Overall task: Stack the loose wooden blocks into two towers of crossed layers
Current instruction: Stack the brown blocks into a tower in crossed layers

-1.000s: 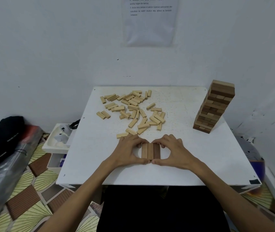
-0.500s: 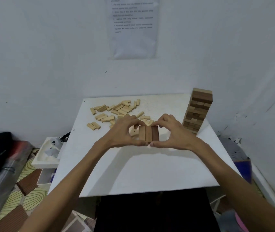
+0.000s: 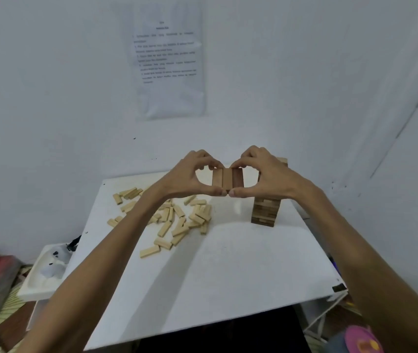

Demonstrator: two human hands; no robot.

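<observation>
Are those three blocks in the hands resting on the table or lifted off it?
Lifted: the left hand and right hand pinch the three blocks well above the table.

A printed sheet (image 3: 169,64) is fixed to the wall (image 3: 50,98) at 12 o'clock in the view. A short centred heading is set at its top, with several lines of text below. The print is too small and blurred for any word or number to be read.

White walls (image 3: 50,98) meet in a corner at right. A printed sheet (image 3: 169,64) hangs above the white tabletop (image 3: 228,271). Patterned floor (image 3: 9,312) shows at lower left.
</observation>
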